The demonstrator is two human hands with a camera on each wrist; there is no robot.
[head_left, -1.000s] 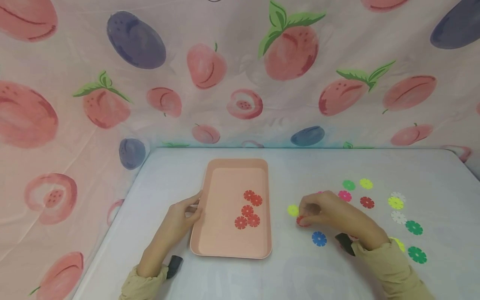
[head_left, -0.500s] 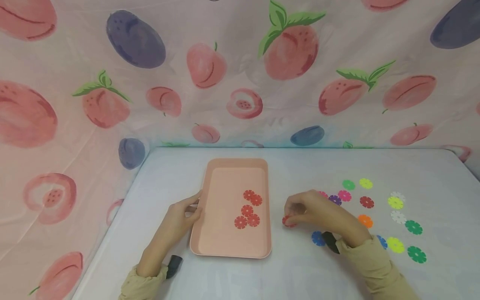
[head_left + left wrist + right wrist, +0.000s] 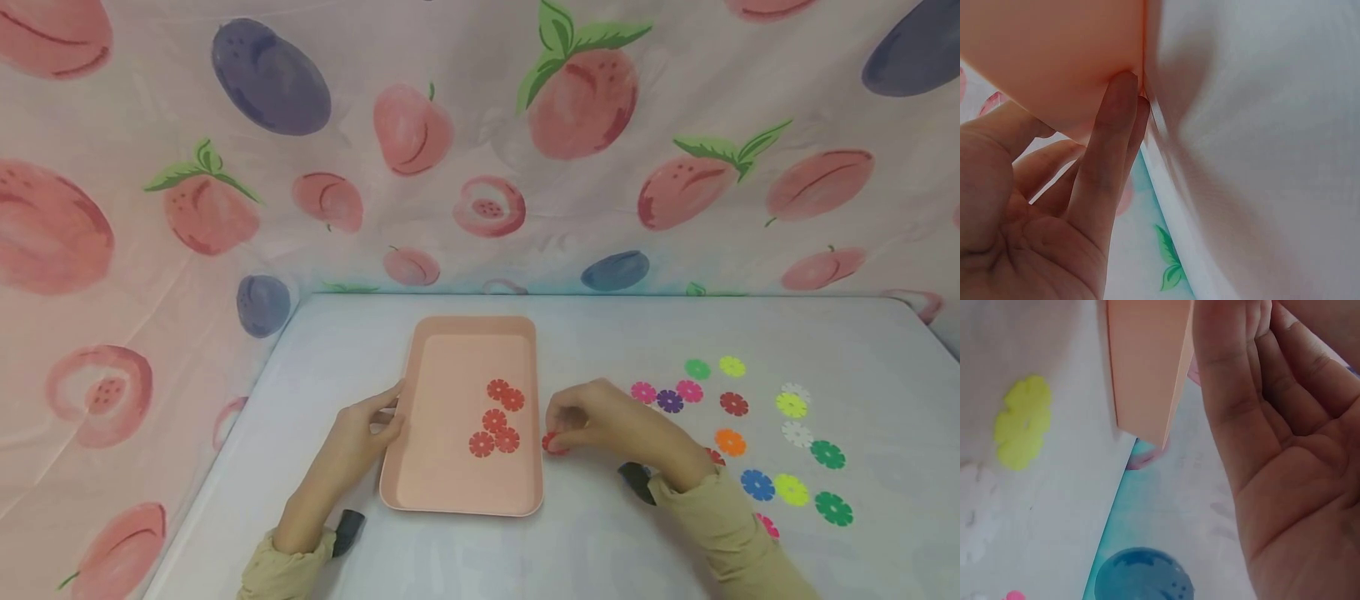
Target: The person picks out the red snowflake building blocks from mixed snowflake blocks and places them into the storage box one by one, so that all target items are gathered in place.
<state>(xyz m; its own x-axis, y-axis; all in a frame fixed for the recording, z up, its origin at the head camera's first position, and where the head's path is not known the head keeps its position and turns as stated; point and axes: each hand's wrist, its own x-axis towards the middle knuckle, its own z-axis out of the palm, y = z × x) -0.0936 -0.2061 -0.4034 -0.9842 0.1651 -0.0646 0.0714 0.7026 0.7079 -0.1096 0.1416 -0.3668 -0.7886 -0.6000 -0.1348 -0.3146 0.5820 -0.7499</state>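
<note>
My right hand [image 3: 600, 421] pinches a red notched plastic disc [image 3: 551, 442] just outside the right rim of the pink tray [image 3: 461, 504]. In the right wrist view the disc is hidden, and the hand [image 3: 1297, 437] shows its palm beside the tray wall [image 3: 1144, 369]. My left hand [image 3: 360, 437] touches the tray's left side. The left wrist view shows its fairly straight fingers [image 3: 1107, 134] against the outer wall [image 3: 1079, 62]. Several red discs [image 3: 494, 421] lie flat inside the tray, in its right half.
Loose notched discs are scattered on the white table [image 3: 600, 550] to the right: a purple disc [image 3: 670, 401], an orange disc [image 3: 730, 442], a blue disc [image 3: 757, 484], a dark red disc [image 3: 734, 404] and others. A fruit-print cloth [image 3: 487, 108] hangs behind the table.
My right hand has moved left with the red disc, up to the tray's right rim. Discs it covered before now show, purple and orange among them. The left hand and tray stay put.
</note>
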